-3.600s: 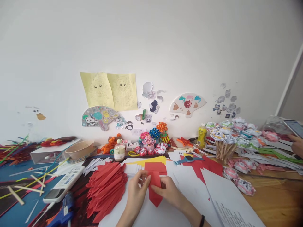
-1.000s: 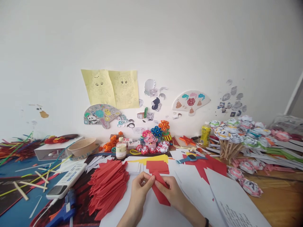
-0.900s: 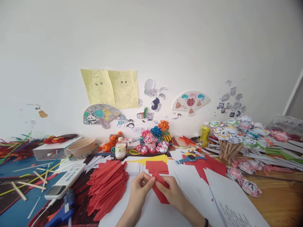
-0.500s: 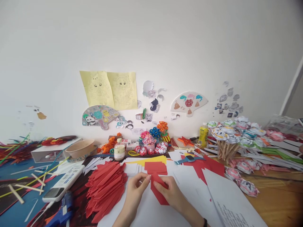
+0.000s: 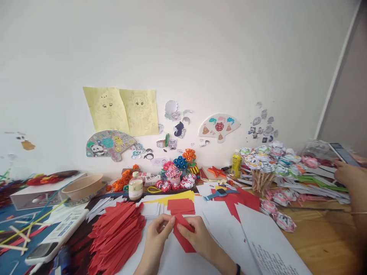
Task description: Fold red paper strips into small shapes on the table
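Between my two hands is a piece of red paper (image 5: pixel 183 241), partly folded, held above white sheets. My left hand (image 5: pixel 159 233) pinches its upper left corner between thumb and fingertips. My right hand (image 5: pixel 195 233) grips its right side, thumb pressed on the front and fingers behind. Just beyond my fingertips lies a stack of red paper rectangles (image 5: pixel 180 206). To the left of my left hand spreads a big pile of folded red paper strips (image 5: pixel 117 236). White paper slips (image 5: pixel 151 210) lie behind that hand.
A blue watch (image 5: pixel 220 193) rests on red paper behind my right hand. A bottle (image 5: pixel 135 187) and flower crafts (image 5: pixel 174 172) stand by the wall. Paper flowers on sticks (image 5: pixel 262 168) stand right. At far right another person's hand (image 5: pixel 345 172) holds a phone (image 5: pixel 344 154).
The view has swung a little to the right, so things sit further left. Another person's arm with a phone has come in at the right. Both my hands still grip the red paper.
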The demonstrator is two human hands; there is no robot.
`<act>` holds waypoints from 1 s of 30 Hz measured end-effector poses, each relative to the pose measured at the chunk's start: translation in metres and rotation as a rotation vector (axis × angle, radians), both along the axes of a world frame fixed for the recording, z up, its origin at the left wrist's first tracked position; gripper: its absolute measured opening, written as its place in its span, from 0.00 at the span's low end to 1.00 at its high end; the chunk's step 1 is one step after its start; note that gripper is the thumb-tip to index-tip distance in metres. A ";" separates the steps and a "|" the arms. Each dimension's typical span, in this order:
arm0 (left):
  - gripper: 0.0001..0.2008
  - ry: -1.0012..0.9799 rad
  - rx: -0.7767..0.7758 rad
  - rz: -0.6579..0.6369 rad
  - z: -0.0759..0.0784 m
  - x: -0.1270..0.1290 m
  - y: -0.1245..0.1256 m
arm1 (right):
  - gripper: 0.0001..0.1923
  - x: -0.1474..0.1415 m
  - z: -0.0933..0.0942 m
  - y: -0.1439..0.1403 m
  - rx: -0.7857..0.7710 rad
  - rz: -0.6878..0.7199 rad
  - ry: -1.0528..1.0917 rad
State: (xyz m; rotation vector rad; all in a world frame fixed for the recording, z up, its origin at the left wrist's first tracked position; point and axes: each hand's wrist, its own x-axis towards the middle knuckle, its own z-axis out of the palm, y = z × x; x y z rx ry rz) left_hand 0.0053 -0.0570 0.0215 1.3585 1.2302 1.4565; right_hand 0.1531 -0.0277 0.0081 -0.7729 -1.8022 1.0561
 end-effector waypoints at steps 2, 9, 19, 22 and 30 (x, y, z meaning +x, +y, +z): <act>0.17 -0.020 0.005 0.014 -0.001 0.003 -0.001 | 0.22 0.000 -0.002 0.001 0.007 -0.026 -0.009; 0.18 0.021 0.004 -0.023 -0.007 0.001 0.006 | 0.20 0.001 -0.008 0.004 -0.004 -0.041 -0.054; 0.17 0.259 0.136 -0.035 -0.011 -0.007 0.005 | 0.20 0.004 -0.010 0.005 -0.045 0.034 -0.078; 0.16 0.336 0.156 -0.019 -0.013 -0.009 0.003 | 0.20 0.004 -0.009 0.004 -0.029 0.047 -0.076; 0.17 0.499 0.176 -0.003 -0.022 -0.005 0.007 | 0.21 0.006 -0.002 0.004 -0.010 0.016 -0.043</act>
